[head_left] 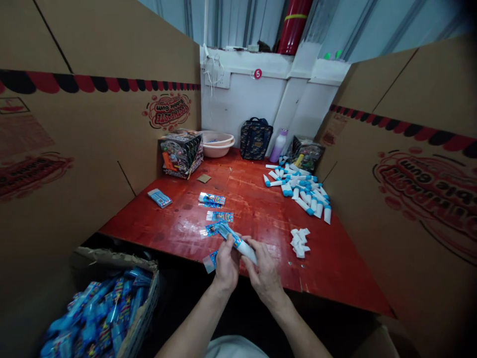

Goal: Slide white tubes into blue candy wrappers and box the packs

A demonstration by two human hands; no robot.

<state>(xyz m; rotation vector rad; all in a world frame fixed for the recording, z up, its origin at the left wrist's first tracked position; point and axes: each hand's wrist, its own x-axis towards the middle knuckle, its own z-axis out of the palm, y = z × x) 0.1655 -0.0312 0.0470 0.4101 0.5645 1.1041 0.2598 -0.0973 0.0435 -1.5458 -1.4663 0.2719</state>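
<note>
Over the table's front edge, my left hand (227, 265) grips a blue printed wrapper (227, 231). A white tube (248, 252) sticks partly out of the wrapper's lower right end. The fingers of my right hand (264, 268) close around that tube from the right side. Just beyond my hands lie flat blue printed wrappers (220, 217), with a further stack of them (211, 199) behind. One more wrapper (210, 261) hangs at the table's edge beside my left hand.
White tubes with blue caps (303, 189) are heaped at the table's (257, 199) right. Small white packets (299, 242) lie nearer. At lower left stands a carton (153, 271) of filled blue packs. Display boxes (181, 153), basins (218, 146), a bag (256, 138) and a bottle (278, 145) line the back.
</note>
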